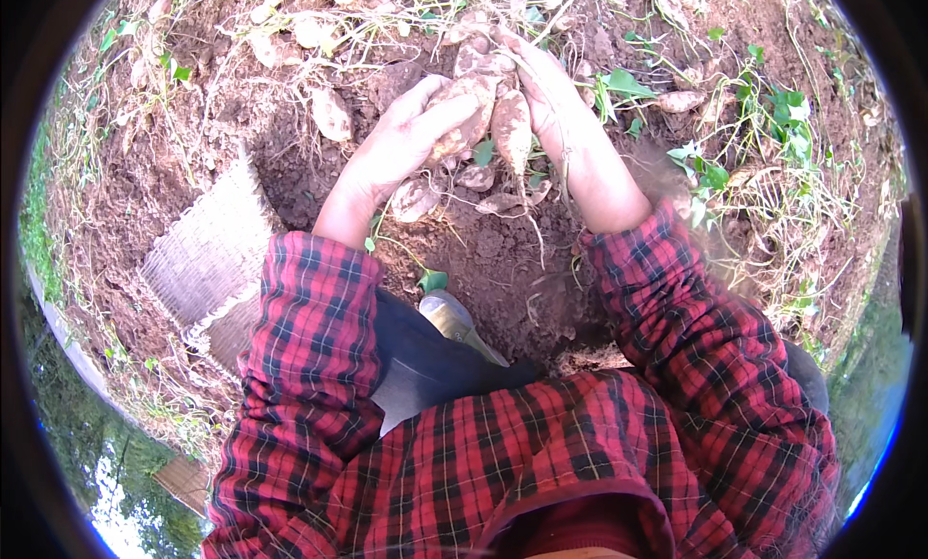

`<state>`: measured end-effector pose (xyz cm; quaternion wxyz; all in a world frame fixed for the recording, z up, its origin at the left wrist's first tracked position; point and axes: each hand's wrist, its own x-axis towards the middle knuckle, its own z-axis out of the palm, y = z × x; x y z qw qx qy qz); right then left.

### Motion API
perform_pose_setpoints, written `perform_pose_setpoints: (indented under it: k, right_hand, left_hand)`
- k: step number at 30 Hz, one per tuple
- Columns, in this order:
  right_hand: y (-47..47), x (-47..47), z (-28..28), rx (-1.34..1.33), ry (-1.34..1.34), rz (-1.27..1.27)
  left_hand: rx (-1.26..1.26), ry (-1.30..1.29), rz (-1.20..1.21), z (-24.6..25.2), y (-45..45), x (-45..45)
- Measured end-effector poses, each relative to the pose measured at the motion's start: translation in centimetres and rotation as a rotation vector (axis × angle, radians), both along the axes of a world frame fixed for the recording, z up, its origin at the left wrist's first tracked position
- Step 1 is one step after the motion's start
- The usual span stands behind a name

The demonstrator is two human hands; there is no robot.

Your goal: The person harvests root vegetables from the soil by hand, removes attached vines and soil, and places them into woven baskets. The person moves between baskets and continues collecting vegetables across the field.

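Both my hands are around a cluster of soil-covered sweet potatoes at the top centre. My left hand (406, 128) grips a large rounded sweet potato (464, 117), its thumb lying over the top. My right hand (547, 88) lies along the cluster's right side, its fingers reaching towards the far end; whether it grips is unclear. Between my hands hangs a tapered sweet potato (512, 130) with a long thin root. Just below my left hand, another sweet potato (415, 199) lies on the soil near smaller ones.
A woven mat or sack (210, 244) lies to the left. Loose sweet potatoes (331, 114) and cut vines are scattered across the reddish soil (493, 262). Leafy vines (790, 124) spread at the right. My shoe (449, 316) stands on the soil below my hands.
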<state>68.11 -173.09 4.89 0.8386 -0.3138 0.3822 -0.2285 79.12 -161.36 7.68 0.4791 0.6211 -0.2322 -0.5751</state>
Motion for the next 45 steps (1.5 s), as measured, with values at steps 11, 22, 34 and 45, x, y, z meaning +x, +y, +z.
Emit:
perform_pose_setpoints:
  k: [11,22,34,45]
  right_hand:
    - [-2.8,0.9,-1.9,0.148,-0.093,-0.294]
    - [0.6,2.8,-1.9,0.029,0.119,-0.047]
    - [-0.8,2.5,-0.2,0.206,0.152,0.005]
    - [-20.6,-8.9,5.4,-1.477,1.413,-0.221]
  left_hand:
    - [0.01,0.01,0.175,-2.3,0.0,2.6]
    - [0.212,-0.518,-0.4,-2.4,-0.2,0.3]
    - [0.196,-0.947,-0.573,-2.5,0.1,-0.5]
    - [-0.197,0.09,0.339,-1.2,0.5,3.4]
